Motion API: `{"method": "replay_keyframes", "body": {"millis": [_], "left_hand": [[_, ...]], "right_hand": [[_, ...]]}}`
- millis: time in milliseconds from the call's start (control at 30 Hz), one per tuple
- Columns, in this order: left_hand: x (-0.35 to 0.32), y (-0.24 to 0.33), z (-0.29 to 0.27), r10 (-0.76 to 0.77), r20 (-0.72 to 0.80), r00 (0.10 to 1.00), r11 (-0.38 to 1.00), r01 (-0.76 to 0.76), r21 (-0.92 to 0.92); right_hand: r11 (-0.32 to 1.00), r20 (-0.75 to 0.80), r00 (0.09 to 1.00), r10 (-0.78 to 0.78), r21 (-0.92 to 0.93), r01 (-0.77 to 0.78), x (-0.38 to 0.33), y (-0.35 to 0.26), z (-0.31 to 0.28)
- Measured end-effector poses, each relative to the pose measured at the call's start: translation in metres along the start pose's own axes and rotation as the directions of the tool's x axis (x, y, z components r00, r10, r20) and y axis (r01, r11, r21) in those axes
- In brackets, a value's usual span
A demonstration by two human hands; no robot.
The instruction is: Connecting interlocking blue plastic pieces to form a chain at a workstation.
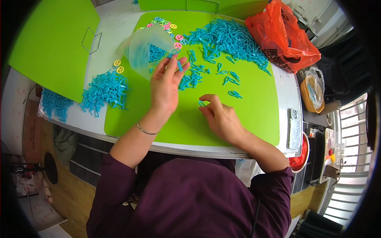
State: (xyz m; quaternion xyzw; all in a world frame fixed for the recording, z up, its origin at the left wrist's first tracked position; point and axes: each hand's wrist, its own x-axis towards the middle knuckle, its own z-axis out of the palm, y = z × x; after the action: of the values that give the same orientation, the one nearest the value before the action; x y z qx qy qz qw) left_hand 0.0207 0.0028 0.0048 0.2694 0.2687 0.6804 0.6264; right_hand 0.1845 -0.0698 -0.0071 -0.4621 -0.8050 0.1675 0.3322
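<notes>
My left hand [166, 89] is raised over the green mat, its fingers curled around small blue plastic pieces [179, 66] that stick out past the fingertips. Lower and to the right, my right hand [223, 121] pinches one small blue plastic piece [201, 103] between thumb and forefinger. Behind the left hand stands a translucent plastic bag [139, 45] with more blue pieces in it. A loose cluster of blue pieces [191, 80] lies just right of that hand. The exact shape of the held pieces is too small to make out.
A big heap of blue pieces [228, 37] covers the mat's far right, beside a red plastic bag [283, 37]. Colourful small rings [166, 27] lie at the back. Another blue pile [105, 92] sits at the left. A phone [294, 129] rests near the right edge.
</notes>
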Motion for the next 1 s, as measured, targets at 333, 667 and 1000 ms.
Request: {"method": "replay_keyframes", "body": {"millis": [333,667,1000], "left_hand": [[-0.01,0.01,0.0,-0.205,0.215,0.955,0.978,0.189,0.092],[-0.006,0.025,0.005,-0.248,0.205,0.947,0.967,0.229,0.113],[-0.011,0.002,-0.003,-0.342,0.361,0.868,0.91,0.211,0.356]], "right_hand": [[0.951,-0.256,0.959,0.125,-0.245,-0.189,0.032,0.063,-0.05],[0.99,-0.049,0.994,-0.1,-0.104,0.095,0.027,0.047,-0.034],[0.913,0.056,0.969,0.24,0.327,-0.245,0.026,0.045,-0.037]]}}
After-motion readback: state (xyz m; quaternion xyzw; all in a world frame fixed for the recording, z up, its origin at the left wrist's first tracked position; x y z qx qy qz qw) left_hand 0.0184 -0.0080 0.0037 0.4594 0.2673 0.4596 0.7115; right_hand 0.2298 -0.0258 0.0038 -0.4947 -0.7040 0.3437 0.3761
